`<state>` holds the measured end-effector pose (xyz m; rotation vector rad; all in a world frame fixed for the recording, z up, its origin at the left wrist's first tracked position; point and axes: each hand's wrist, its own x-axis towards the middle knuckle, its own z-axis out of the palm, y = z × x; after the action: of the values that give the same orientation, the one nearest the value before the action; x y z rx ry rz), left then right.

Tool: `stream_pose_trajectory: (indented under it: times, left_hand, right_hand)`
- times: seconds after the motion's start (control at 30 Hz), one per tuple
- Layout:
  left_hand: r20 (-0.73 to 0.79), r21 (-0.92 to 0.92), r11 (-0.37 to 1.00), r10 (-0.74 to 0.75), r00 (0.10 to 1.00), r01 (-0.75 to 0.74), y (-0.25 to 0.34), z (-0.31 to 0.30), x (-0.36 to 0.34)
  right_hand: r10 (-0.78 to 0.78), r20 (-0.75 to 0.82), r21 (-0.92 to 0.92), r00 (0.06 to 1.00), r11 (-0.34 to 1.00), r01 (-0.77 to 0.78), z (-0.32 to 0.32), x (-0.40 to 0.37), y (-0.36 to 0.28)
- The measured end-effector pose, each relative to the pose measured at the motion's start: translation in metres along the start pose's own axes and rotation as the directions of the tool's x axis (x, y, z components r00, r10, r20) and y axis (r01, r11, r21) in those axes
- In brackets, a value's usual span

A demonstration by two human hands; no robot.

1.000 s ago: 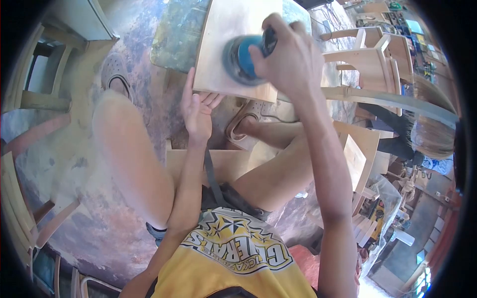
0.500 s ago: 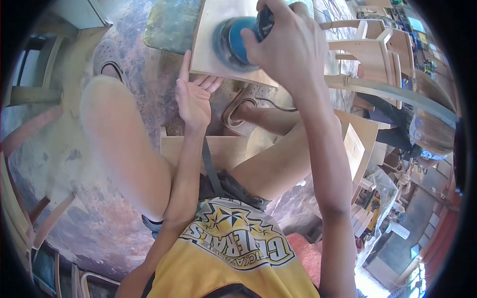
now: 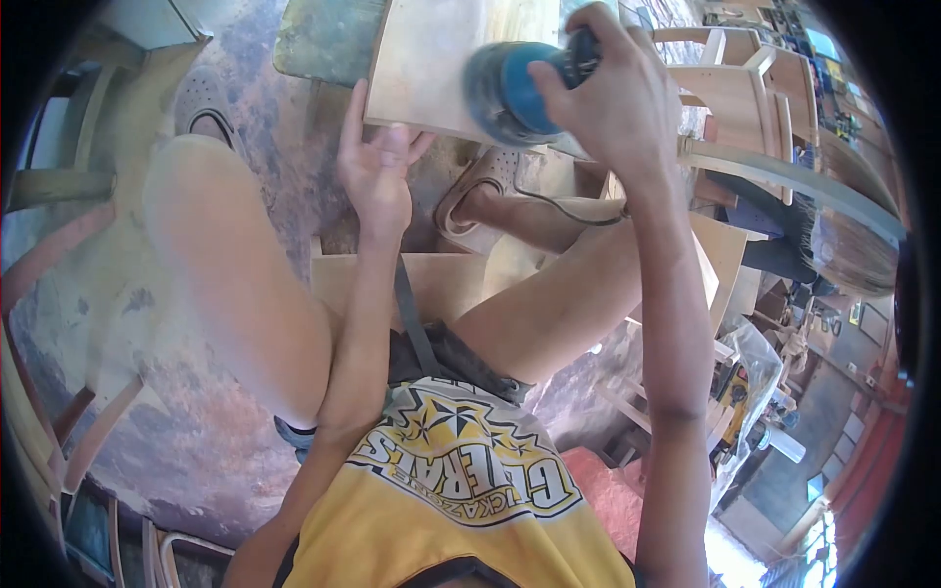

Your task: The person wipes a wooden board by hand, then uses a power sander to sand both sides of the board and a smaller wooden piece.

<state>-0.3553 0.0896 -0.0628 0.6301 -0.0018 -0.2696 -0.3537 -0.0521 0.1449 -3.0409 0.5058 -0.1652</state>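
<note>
The blue round sander (image 3: 515, 93) was gripped in the closed right hand (image 3: 618, 103). It had been shifted rightward to the near corner of the pale wooden panel (image 3: 431, 54), whose edge was steadied by the half-open left hand (image 3: 375, 171).

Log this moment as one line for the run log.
right hand: grips blue sander on wooden panel | left hand: braces panel's near corner | sander pad: blurred

The sander (image 3: 512, 90) is being held on the near right part of the wooden panel (image 3: 431, 59) by the right hand (image 3: 618, 98). The panel's near left corner is being gripped by the left hand (image 3: 372, 174). Chair frames (image 3: 735, 93) are being seen to its right, the floor (image 3: 284, 137) beneath.
</note>
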Motion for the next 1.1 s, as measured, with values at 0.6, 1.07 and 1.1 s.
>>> stream_pose_trajectory:
  times: [0.6,1.07,1.1]
  left_hand:
    - [-0.195,0.218,0.976,0.031,0.98,0.012,-0.008,0.009,0.003]
    - [-0.202,0.177,0.984,0.041,0.978,-0.005,-0.007,0.007,0.005]
    - [-0.196,0.178,0.984,0.037,0.98,-0.001,-0.008,0.006,0.004]
  right_hand:
    - [-0.063,-0.111,-0.129,0.992,0.99,0.048,0.0,-0.007,0.02]
    - [-0.012,-0.108,-0.026,0.994,1.0,0.009,0.001,-0.005,-0.007]
    - [-0.003,-0.104,-0.025,0.995,1.0,0.0,0.005,0.004,-0.003]
